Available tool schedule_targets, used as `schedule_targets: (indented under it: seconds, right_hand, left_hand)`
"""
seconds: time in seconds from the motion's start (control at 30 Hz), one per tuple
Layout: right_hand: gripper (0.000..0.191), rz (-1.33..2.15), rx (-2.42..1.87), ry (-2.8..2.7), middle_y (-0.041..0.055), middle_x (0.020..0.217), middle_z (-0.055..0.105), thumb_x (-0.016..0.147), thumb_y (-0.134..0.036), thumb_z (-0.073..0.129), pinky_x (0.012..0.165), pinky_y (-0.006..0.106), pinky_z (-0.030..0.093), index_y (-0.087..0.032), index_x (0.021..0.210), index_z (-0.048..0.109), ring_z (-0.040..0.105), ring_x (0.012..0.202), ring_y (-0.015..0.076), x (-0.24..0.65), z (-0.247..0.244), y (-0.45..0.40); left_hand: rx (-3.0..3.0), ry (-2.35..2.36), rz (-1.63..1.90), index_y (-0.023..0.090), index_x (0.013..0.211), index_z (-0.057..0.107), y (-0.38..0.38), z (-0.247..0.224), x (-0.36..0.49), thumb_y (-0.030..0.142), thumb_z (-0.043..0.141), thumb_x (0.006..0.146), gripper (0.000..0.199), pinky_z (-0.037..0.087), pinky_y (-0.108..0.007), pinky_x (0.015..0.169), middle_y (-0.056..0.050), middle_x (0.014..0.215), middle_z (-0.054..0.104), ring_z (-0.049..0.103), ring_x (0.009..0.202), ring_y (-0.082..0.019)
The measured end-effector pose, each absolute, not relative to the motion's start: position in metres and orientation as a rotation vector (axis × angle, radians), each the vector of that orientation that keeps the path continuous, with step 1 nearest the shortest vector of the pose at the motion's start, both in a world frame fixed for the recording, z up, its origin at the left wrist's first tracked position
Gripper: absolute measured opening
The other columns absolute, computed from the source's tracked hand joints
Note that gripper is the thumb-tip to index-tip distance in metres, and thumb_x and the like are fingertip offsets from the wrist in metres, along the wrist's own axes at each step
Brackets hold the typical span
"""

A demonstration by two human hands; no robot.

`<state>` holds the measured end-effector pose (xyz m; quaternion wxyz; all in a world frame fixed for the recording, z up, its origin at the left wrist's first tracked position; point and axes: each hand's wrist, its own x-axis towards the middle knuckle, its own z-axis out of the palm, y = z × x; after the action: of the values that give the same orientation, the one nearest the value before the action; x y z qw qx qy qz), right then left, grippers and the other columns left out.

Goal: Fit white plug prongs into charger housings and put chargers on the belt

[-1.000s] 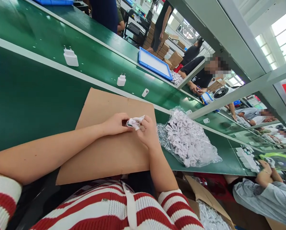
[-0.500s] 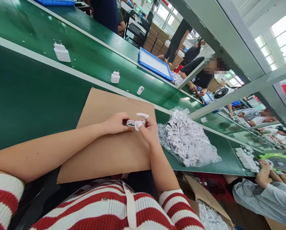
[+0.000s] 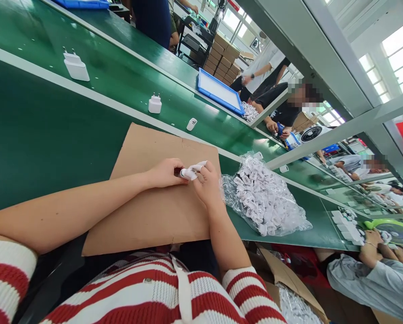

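My left hand (image 3: 167, 173) is closed around a small white charger casing (image 3: 182, 172), pinching it from the left. Over its other side lies my right hand (image 3: 206, 182), with white finger covers on the thumb and index finger; these fingertips press together on the casing. Most of the casing is hidden by my fingers. Both hands are above a brown cardboard sheet (image 3: 154, 216). Right of my right hand lies a clear plastic bag (image 3: 269, 198) full of small white plastic parts.
Past a pale rail, the green belt (image 3: 117, 85) carries a large white plug charger (image 3: 76, 66), a smaller one (image 3: 154, 104) and a white casing (image 3: 191, 124). A blue-rimmed tray (image 3: 220, 92) stands beyond. A metal frame rises at right; co-workers sit along the line.
My right thumb and index finger have come down over the casing, whose open inside showed before. The chargers and casing on the belt have shifted left.
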<state>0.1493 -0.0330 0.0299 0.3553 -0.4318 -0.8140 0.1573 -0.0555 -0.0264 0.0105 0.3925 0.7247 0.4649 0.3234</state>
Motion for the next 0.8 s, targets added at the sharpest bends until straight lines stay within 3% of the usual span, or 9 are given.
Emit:
schedule_targets:
  seconds: [0.2, 0.53, 0.7, 0.8]
  right_hand:
    - [0.025, 0.295, -1.131, -2.303, 0.0090, 0.107, 0.066, 0.095, -0.015, 0.054, 0.088, 0.036, 0.051, -0.022, 0.114, 0.068, 0.059, 0.102, 0.0245, 0.146, 0.031, -0.033]
    - [0.020, 0.065, -1.234, -2.483, 0.0038, 0.088, 0.063, 0.080, -0.003, 0.054, 0.076, 0.031, 0.039, -0.021, 0.081, 0.063, 0.054, 0.086, 0.0206, 0.140, 0.045, -0.028]
    - [0.012, 0.275, -1.364, -2.240, -0.0010, 0.079, 0.059, 0.079, -0.011, 0.061, 0.065, 0.027, 0.037, -0.022, 0.077, 0.064, 0.051, 0.070, 0.0152, 0.136, 0.040, -0.028]
    - [0.022, 0.454, -1.321, -2.068, -0.0026, 0.081, 0.061, 0.078, -0.011, 0.061, 0.065, 0.026, 0.041, -0.024, 0.092, 0.073, 0.053, 0.067, 0.0133, 0.131, 0.029, -0.030]
  left_hand:
    - [1.843, 1.198, 0.820, 0.019, 0.083, 0.068, -0.026, 0.009, -0.054, 0.055, 0.077, 0.073, 0.039, 0.043, -0.032, 0.069, -0.003, 0.087, 0.063, 0.060, 0.080, -0.021]
    - [1.867, 1.194, 0.836, 0.018, 0.077, 0.066, -0.025, 0.010, -0.054, 0.055, 0.076, 0.072, 0.039, 0.042, -0.032, 0.068, -0.003, 0.084, 0.061, 0.059, 0.078, -0.021]
    - [1.906, 1.237, 0.882, 0.018, 0.083, 0.068, -0.025, 0.006, -0.052, 0.056, 0.073, 0.074, 0.039, 0.045, -0.032, 0.072, -0.004, 0.086, 0.064, 0.062, 0.081, -0.023]
    - [1.928, 1.280, 0.907, 0.019, 0.083, 0.067, -0.030, 0.009, -0.051, 0.059, 0.070, 0.074, 0.041, 0.047, -0.034, 0.074, -0.006, 0.088, 0.065, 0.063, 0.083, -0.024]
